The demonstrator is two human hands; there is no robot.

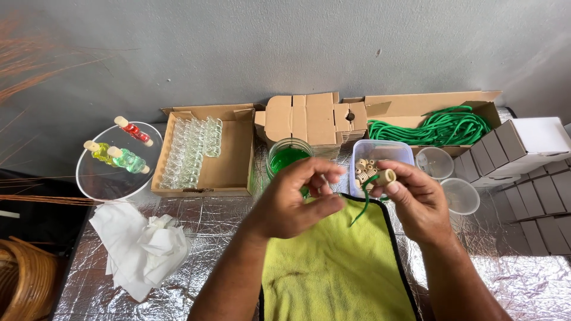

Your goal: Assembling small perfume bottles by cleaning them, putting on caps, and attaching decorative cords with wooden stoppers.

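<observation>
The right hand (pixel 416 199) pinches a small wooden cap (pixel 386 176) threaded on a short green cord (pixel 364 202); the left hand (pixel 294 199), fingers curled together, holds the cord's near end. Both hover above a yellow towel (pixel 333 267) on a crinkled foil-covered table (pixel 214 220), before a grey wall (pixel 267 47).
</observation>
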